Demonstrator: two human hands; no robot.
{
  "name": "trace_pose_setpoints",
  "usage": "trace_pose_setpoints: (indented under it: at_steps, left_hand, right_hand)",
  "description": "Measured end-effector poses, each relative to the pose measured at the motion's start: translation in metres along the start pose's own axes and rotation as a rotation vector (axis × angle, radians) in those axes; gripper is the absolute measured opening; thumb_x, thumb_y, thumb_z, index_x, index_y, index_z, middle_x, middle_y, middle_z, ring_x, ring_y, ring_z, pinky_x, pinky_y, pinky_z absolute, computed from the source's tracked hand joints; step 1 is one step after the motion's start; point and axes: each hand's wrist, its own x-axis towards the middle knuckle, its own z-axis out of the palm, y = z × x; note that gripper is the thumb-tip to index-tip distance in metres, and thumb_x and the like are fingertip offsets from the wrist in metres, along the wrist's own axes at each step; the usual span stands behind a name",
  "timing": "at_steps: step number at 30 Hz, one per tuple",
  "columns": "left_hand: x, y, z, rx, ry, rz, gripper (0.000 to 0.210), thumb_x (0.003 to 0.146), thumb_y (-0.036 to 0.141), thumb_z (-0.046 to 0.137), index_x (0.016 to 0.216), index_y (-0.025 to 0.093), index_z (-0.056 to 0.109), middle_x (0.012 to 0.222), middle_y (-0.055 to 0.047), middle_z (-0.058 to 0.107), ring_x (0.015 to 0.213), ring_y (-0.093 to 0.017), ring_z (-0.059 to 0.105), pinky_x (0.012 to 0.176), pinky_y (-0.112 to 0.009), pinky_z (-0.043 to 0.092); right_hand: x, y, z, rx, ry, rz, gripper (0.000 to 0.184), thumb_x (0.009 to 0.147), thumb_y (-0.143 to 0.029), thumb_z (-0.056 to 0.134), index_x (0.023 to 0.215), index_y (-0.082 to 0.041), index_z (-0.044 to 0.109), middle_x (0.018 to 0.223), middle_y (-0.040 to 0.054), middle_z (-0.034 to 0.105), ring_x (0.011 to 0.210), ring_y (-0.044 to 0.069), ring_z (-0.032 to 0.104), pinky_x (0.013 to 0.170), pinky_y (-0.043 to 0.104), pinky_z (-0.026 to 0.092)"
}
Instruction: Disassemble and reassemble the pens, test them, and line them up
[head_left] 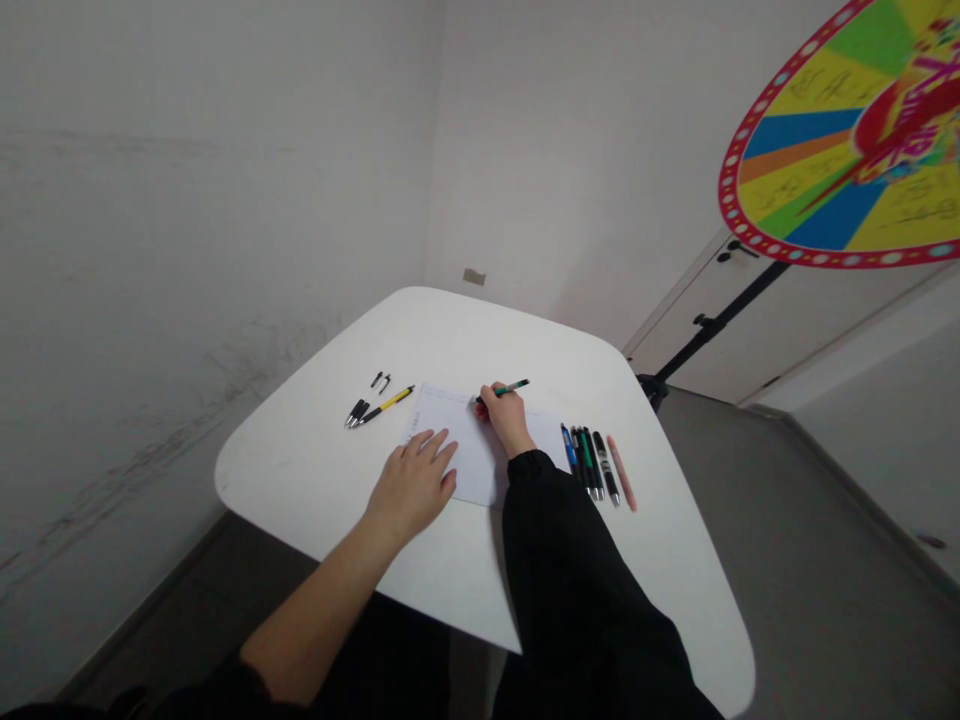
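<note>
My right hand (505, 412) is closed around a green and black pen (513, 387), its tip at the upper part of a white sheet of paper (472, 465). Faint writing shows along the sheet's top and left edge. My left hand (415, 478) lies flat with fingers spread on the sheet's lower left, holding nothing. Left of the paper are a yellow and black pen (386, 405), two black pen parts (356, 412) and two smaller dark pieces (381, 382). To the right, several pens (588, 462) lie side by side, with a pink pen (622, 473) outermost.
The white table (300, 480) has rounded corners and stands near two walls. A colourful prize wheel (862, 140) on a black stand (720, 320) rises at the right, beyond the table edge. Grey floor (795, 540) lies to the right.
</note>
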Motion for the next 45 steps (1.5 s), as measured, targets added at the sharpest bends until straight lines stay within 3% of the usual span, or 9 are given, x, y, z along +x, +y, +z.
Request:
trace_pose_setpoints:
  at_steps: [45]
  left_hand:
    - [0.0003, -0.0007, -0.0003, -0.002, 0.008, 0.000, 0.043, 0.101, 0.032, 0.052, 0.144, 0.027, 0.059, 0.157, -0.006, 0.055, 0.142, -0.030, 0.049, 0.105, -0.049, 0.051]
  right_hand:
    - [-0.0014, -0.0014, 0.0010, -0.010, 0.026, 0.032, 0.020, 0.086, -0.028, 0.053, 0.066, -0.026, 0.052, 0.054, -0.0008, 0.063, 0.048, 0.016, 0.060, 0.050, 0.024, 0.049]
